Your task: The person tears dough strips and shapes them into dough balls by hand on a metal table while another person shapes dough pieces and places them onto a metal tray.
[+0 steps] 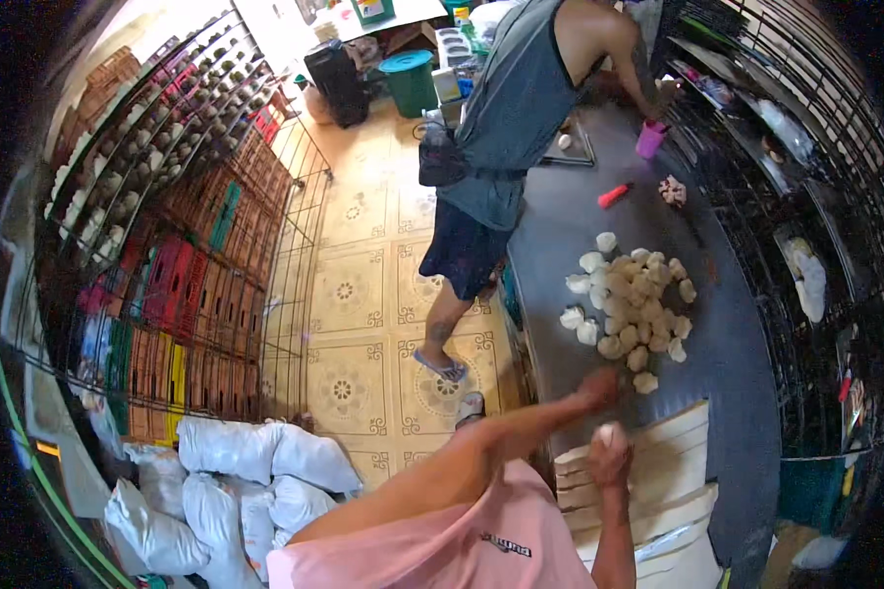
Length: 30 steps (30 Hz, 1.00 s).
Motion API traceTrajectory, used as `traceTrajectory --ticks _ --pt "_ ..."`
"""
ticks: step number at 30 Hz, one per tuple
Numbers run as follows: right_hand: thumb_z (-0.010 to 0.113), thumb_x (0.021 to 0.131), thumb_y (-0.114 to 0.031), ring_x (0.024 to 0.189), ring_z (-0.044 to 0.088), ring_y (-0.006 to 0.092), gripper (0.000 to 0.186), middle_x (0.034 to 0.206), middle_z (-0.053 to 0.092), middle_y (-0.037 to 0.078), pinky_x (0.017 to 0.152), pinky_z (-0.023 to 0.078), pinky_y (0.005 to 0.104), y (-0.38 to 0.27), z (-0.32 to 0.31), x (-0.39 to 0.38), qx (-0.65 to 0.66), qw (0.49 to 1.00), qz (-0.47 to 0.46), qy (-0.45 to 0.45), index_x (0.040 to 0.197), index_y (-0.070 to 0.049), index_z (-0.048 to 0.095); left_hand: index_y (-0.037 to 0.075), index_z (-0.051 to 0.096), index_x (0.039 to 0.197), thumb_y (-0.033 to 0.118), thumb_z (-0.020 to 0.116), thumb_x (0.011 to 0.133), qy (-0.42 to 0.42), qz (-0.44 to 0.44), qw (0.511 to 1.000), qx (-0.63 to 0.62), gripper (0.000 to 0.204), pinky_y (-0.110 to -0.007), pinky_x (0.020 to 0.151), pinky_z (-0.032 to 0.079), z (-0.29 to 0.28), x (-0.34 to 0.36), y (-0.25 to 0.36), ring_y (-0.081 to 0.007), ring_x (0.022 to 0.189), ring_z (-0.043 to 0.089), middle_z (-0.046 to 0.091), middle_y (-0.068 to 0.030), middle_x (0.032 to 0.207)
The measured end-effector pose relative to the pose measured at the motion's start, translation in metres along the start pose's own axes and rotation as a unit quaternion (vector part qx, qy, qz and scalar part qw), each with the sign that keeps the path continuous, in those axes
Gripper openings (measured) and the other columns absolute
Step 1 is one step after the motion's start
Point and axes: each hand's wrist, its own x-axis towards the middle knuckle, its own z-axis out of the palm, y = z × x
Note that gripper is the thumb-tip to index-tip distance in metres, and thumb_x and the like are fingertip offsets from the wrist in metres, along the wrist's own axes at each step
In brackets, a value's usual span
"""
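My right hand [611, 459] is closed around a pale lump of dough [607, 433], held above the dark table. My left hand [597, 390] reaches across my body, just beyond the right one and at the near side of a heap of dough pieces [634, 294]. Its fingers are blurred, so their shape does not show. The heap is of small, whitish, flattened rounds, piled in the middle with several strays at its left. Below my right hand, long thick strips of pale dough [673, 461] lie side by side at the table's near end.
Beyond the heap on the table [737, 334] are a red-handled tool [614, 195], a small clump [672, 190] and a purple cup [650, 138]. A co-worker [521, 98] stands at the table's far left. Black racks [805, 177] line the right; white sacks [216, 510] and stacked crates [206, 285] fill the left.
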Motion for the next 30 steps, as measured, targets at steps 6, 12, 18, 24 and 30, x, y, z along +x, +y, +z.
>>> traceTrajectory --ticks 6,12,18,24,30 --pt "0.064 0.086 -0.023 0.083 0.059 0.0452 0.042 0.100 0.062 0.026 0.073 0.050 0.0442 0.053 0.037 0.026 0.166 0.981 0.103 0.023 0.117 0.002 0.050 -0.003 0.060 0.114 0.022 0.069 0.075 -0.056 0.403 0.912 -0.052 0.047 -0.045 0.084 0.049 -0.007 0.045 -0.094 -0.0323 0.099 0.062 0.063 -0.0252 0.105" --pt "0.069 0.079 -0.014 0.103 0.057 0.0409 0.035 0.112 0.059 0.025 0.084 0.046 0.0470 0.060 0.021 -0.041 -0.114 0.988 0.070 0.080 0.110 -0.001 0.057 -0.002 0.062 0.111 0.022 0.069 0.074 -0.301 0.130 0.943 -0.061 0.045 -0.043 0.079 0.050 0.034 -0.014 -0.053 -0.0284 0.092 0.064 0.066 -0.0227 0.100" --pt "0.073 0.076 -0.015 0.096 0.058 0.0357 0.034 0.107 0.060 0.022 0.075 0.047 0.0422 0.091 0.041 -0.028 0.009 0.995 0.095 0.008 0.102 -0.001 0.057 -0.002 0.066 0.100 0.028 0.067 0.079 -0.147 0.322 0.932 -0.081 0.036 -0.043 0.073 0.051 0.073 -0.022 -0.099 -0.0282 0.082 0.065 0.068 -0.0193 0.091" --pt "0.066 0.083 -0.017 0.104 0.056 0.0391 0.042 0.111 0.059 0.022 0.089 0.045 0.0439 0.091 0.035 -0.048 -0.041 0.990 0.102 0.085 0.119 0.003 0.054 0.001 0.065 0.082 0.038 0.056 0.088 -0.111 0.307 0.945 0.013 0.038 -0.048 0.069 0.050 0.030 -0.077 -0.016 -0.0413 0.077 0.062 0.065 -0.0209 0.082" --pt "0.053 0.094 -0.027 0.089 0.059 0.0294 0.031 0.099 0.060 0.012 0.079 0.049 0.0429 0.142 0.057 -0.015 0.134 0.983 0.117 0.036 0.110 -0.001 0.056 0.002 0.065 0.086 0.037 0.057 0.086 0.045 0.299 0.953 -0.004 0.035 -0.053 0.071 0.050 0.045 -0.059 -0.029 -0.0458 0.078 0.062 0.064 -0.0261 0.082"
